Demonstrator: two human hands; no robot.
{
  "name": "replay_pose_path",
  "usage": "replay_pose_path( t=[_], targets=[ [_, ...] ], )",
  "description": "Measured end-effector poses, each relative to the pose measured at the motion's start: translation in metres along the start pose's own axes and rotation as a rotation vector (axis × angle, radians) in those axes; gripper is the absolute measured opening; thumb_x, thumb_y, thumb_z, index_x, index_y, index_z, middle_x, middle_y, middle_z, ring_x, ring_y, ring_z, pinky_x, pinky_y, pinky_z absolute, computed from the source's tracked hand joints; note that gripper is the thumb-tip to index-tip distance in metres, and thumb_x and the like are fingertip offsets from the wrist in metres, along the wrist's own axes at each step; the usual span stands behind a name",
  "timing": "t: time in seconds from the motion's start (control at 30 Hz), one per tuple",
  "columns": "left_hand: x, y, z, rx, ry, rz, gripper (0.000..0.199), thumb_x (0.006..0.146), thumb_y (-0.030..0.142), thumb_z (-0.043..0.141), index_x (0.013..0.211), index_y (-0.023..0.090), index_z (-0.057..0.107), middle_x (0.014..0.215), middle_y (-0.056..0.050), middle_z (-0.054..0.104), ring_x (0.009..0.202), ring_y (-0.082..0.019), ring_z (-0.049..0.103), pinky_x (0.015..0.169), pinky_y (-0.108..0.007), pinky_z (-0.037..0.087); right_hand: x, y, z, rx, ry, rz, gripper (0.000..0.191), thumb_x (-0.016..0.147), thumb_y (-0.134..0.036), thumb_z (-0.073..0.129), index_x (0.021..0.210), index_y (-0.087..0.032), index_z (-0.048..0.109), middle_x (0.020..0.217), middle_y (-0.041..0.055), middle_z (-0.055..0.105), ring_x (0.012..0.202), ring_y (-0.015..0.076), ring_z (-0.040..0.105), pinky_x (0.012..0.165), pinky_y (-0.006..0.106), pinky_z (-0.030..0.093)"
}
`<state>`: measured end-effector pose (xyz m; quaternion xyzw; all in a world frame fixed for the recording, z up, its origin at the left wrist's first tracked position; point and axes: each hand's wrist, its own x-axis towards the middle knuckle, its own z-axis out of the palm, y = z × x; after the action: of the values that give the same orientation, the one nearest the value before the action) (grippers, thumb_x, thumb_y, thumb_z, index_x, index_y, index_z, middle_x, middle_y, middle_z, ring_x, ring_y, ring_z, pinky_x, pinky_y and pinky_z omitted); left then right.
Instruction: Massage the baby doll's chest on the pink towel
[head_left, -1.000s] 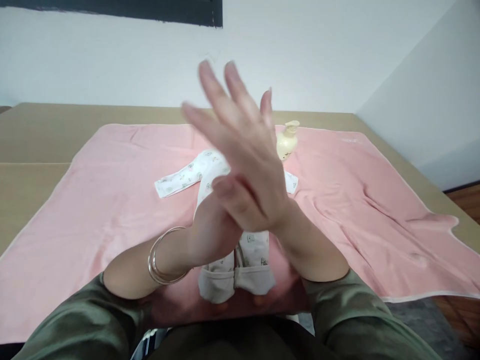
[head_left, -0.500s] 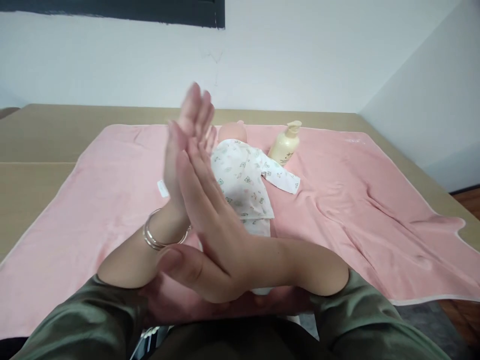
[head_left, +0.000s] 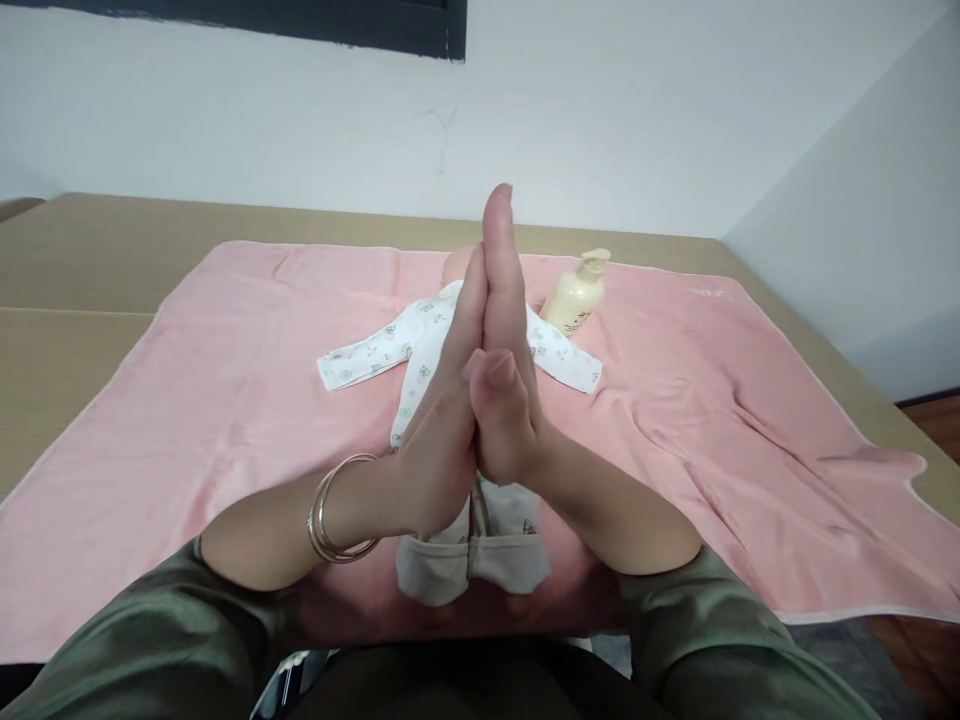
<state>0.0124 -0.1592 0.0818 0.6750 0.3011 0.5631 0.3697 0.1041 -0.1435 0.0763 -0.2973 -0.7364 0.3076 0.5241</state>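
My left hand [head_left: 439,440] and my right hand [head_left: 506,340] are pressed palm to palm above the middle of the blanket, fingers stretched out and pointing away from me. Nothing shows between the palms. Behind and beneath them a baby doll [head_left: 375,350] lies on its back in white printed clothes, its sleeves spread to both sides. My hands cover much of its trunk and part of its head. A cream pump bottle [head_left: 574,298] leans beside the doll's arm on the right.
A pink blanket [head_left: 712,400] with a pale edge is spread over the wooden table [head_left: 97,240]. A white wall [head_left: 300,130] rises behind the table, and another wall stands at the right. Metal bangles [head_left: 321,515] circle my left wrist.
My hands have shifted right and come upright, from a slanted rub with the right hand across the left to palms aligned. The doll's left-side sleeve and trouser cuffs now show.
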Motion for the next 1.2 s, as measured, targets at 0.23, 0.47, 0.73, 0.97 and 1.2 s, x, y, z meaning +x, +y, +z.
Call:
replay_pose_path(
  t=[0.23,0.47,0.73,0.97,1.2],
  targets=[
    [-0.001,-0.002,-0.011,0.167,-0.16,0.181,0.051,0.111,0.044,0.018,0.161,0.05,0.024,0.173,0.014,0.031,0.17,-0.021,0.001,0.14,-0.049,0.023,-0.007,-0.007,-0.005,0.16,0.004,-0.072,0.068,0.112,-0.059,0.025,0.173,-0.033,0.008,0.181,-0.0084,0.002,0.168,0.0204,-0.01,0.143,0.047,0.009],
    [0.007,-0.025,-0.007,0.183,0.03,0.242,0.052,0.113,0.037,0.021,0.163,0.05,0.028,0.174,0.013,0.033,0.169,-0.022,0.01,0.142,-0.045,0.011,0.001,-0.004,0.006,0.15,0.014,0.113,0.061,0.109,-0.054,0.01,0.168,-0.043,0.023,0.177,-0.0234,0.012,0.168,0.018,0.004,0.142,0.032,0.017],
    [0.023,-0.049,-0.005,0.391,0.097,0.372,0.056,0.113,0.045,0.022,0.168,0.042,0.017,0.181,0.011,0.015,0.17,-0.022,0.011,0.142,-0.042,0.012,0.012,0.008,-0.011,0.271,-0.04,0.008,0.072,0.108,-0.063,0.016,0.166,-0.023,0.033,0.177,-0.0013,0.027,0.167,0.0169,0.014,0.139,0.042,0.028],
    [0.037,-0.045,-0.012,0.467,-0.124,0.501,0.057,0.11,0.054,0.029,0.166,0.047,0.024,0.179,0.007,0.026,0.168,-0.03,0.019,0.138,-0.059,0.023,0.021,-0.009,-0.052,0.188,0.077,-0.007,0.073,0.106,-0.064,0.018,0.159,-0.02,0.043,0.173,0.0004,0.036,0.164,0.0164,0.028,0.136,0.042,0.035],
    [0.047,-0.064,-0.013,0.548,-0.175,0.315,0.07,0.104,0.072,0.017,0.155,0.036,0.047,0.173,-0.004,0.041,0.164,-0.029,0.032,0.131,-0.057,0.037,0.027,0.011,-0.062,-0.036,0.265,-0.025,0.052,0.109,-0.049,0.023,0.155,-0.032,0.043,0.165,0.0052,0.045,0.148,0.0301,0.056,0.114,0.053,0.057]
  ],
)
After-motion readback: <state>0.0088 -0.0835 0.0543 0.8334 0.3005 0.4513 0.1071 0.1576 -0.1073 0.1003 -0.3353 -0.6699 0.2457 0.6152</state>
